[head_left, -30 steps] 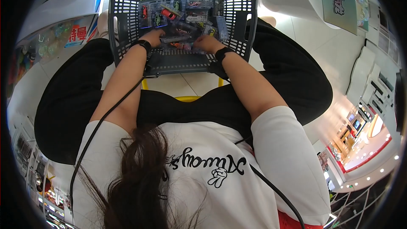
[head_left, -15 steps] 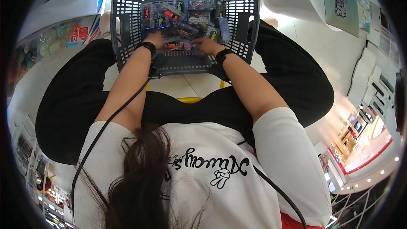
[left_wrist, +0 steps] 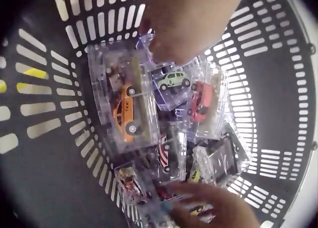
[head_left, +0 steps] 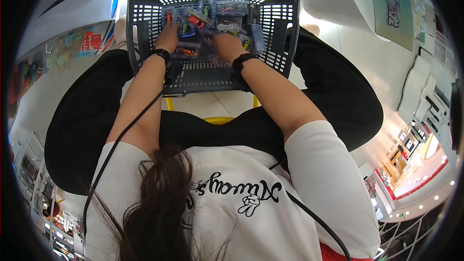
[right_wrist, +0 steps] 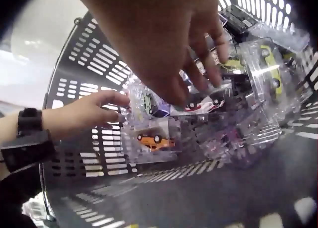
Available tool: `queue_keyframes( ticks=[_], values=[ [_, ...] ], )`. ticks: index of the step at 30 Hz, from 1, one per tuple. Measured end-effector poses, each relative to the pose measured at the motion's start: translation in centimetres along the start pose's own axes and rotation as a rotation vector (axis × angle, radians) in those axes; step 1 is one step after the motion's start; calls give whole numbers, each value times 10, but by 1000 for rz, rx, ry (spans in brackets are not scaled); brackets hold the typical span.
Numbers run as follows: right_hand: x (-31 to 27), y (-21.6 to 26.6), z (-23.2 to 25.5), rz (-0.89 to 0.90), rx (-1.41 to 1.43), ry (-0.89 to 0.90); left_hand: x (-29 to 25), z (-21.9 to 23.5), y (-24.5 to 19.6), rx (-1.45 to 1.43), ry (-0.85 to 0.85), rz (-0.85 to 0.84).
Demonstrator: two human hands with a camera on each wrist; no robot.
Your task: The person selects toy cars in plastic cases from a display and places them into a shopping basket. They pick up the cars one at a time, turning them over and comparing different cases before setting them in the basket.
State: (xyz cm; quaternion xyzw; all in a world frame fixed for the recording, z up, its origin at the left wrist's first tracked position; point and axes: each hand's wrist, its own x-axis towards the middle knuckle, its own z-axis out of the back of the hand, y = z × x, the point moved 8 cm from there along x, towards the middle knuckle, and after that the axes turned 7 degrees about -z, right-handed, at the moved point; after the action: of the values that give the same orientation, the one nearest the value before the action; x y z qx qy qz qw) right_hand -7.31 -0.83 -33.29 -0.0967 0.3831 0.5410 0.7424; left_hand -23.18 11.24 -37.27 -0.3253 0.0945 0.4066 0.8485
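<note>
A grey plastic basket [head_left: 203, 75] holds several small toy cars in clear boxes. My left hand [head_left: 167, 38] is at the left side of the pile; in the right wrist view its fingers [right_wrist: 115, 98] reach the edge of a box with a green car [right_wrist: 148, 103]. Just below it lies the boxed orange taxi [left_wrist: 126, 106]. My right hand [right_wrist: 149, 44] hovers palm down over the middle of the pile, fingers spread and slightly bent, above a white and red car [right_wrist: 203, 105]. Nothing shows gripped in either hand.
Other boxed cars, among them a red one [left_wrist: 200, 101] and a yellow-green one [right_wrist: 271, 71], lie along the basket's far and right parts. The basket's slotted walls rise around the hands. A black cable [head_left: 123, 135] runs along the left arm.
My left hand has moved up and left, off the near boxes. My right hand has shifted left and further over the pile. The orange car's box now lies further left.
</note>
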Motion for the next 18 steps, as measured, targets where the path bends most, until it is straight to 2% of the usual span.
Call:
queue_keyframes(
  ticks=[3,6,9,11,12,14,15,18],
  values=[
    [5,14,42,137,214,-380,20,3,-4,-22,-68,-9],
    [22,12,49,104,374,-572,45,-22,30,-206,-195,65],
    [54,2,20,-92,533,-229,54,-23,28,-378,-57,81],
    [46,7,42,-188,468,-200,59,-17,25,-441,18,34],
    [43,7,51,-236,435,-186,61,-14,21,-312,5,-37],
    [51,10,55,-191,256,-168,62,-11,9,-53,-22,-178],
    [54,12,56,-168,167,-157,60,-10,7,-35,-73,-186],
    [75,14,65,-11,159,-332,66,-5,5,-80,-88,-20]
  ],
)
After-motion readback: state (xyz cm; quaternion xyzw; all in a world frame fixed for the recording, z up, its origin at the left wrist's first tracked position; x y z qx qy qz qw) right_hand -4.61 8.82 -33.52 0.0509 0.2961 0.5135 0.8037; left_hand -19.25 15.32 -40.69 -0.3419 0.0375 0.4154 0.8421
